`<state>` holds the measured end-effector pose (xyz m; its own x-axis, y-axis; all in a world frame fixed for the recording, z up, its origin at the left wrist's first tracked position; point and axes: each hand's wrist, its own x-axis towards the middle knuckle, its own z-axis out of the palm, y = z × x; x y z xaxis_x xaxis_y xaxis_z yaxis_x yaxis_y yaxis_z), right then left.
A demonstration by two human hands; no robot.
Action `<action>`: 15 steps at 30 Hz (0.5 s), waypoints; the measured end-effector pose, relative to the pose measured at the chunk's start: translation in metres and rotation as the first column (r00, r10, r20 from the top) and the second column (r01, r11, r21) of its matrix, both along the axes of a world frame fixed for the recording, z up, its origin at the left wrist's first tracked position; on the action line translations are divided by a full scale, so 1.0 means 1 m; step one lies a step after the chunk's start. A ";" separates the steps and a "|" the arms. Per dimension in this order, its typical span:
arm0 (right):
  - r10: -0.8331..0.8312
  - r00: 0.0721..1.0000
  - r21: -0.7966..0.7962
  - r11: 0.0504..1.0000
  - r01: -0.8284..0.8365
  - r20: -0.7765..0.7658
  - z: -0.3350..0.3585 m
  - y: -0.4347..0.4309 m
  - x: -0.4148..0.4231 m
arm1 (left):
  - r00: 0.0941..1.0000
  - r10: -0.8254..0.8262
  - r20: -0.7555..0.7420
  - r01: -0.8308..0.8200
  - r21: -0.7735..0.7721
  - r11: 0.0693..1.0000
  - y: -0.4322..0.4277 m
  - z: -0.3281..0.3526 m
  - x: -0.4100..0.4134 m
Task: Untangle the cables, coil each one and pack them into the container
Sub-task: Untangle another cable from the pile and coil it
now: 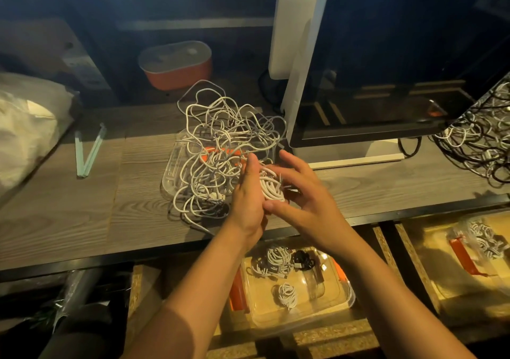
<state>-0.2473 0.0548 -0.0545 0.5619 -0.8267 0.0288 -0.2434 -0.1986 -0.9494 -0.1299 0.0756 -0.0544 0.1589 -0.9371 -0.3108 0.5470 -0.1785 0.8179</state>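
Clear container (pixel 346 302) w/ coiled cables (pixel 287 294) inside.

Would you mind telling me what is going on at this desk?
A person is sorting cables. A small coiled white cable is held between both hands above the desk: the left hand lies flat against it and the right hand has its fingers spread around it. Behind them, a large tangle of white cables sits on a clear tray. Below the desk edge, a clear container already holds several finished coils.
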 end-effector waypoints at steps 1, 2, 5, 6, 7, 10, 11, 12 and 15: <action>-0.012 1.000 -0.002 1.000 0.012 0.007 0.000 0.001 0.000 | 1.000 0.013 -0.006 -0.013 0.013 1.000 0.000 0.001 -0.001; -0.028 0.999 -0.004 1.000 0.028 0.026 0.000 0.002 0.001 | 0.999 0.041 -0.007 -0.041 0.018 0.999 0.000 0.003 -0.002; -0.090 0.993 -0.015 0.996 0.091 0.075 -0.003 0.008 0.002 | 0.989 0.144 0.042 -0.145 0.040 0.989 -0.002 0.002 -0.005; -0.108 0.992 -0.028 0.994 0.110 0.069 -0.004 0.009 0.003 | 0.985 0.166 0.047 -0.169 0.054 0.984 -0.002 0.002 -0.006; -0.116 0.991 -0.040 0.992 0.118 0.059 -0.004 0.010 0.003 | 0.981 0.190 0.048 -0.192 0.064 0.979 -0.002 0.003 -0.007; -0.126 0.991 -0.031 0.991 0.127 0.041 -0.006 0.012 0.002 | 0.961 0.244 0.128 -0.253 0.063 0.965 -0.001 0.000 -0.010; -0.137 0.990 -0.023 0.990 0.138 0.045 -0.007 0.011 0.001 | 0.951 0.266 0.161 -0.278 0.058 0.959 -0.001 -0.001 -0.011; -0.156 0.986 -0.012 0.988 0.157 0.053 -0.008 0.012 0.001 | 0.937 0.295 0.188 -0.310 0.058 0.949 -0.002 -0.001 -0.011; -0.238 0.965 0.038 0.971 0.235 0.114 -0.011 0.013 0.004 | 0.884 0.388 0.261 -0.418 0.069 0.906 -0.004 -0.006 -0.012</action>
<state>-0.2438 0.0679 -0.0653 0.3442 -0.9369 0.0615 -0.1677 -0.1258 -0.9778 -0.1423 0.0714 -0.0599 0.5976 -0.7339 -0.3227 0.3868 -0.0886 0.9179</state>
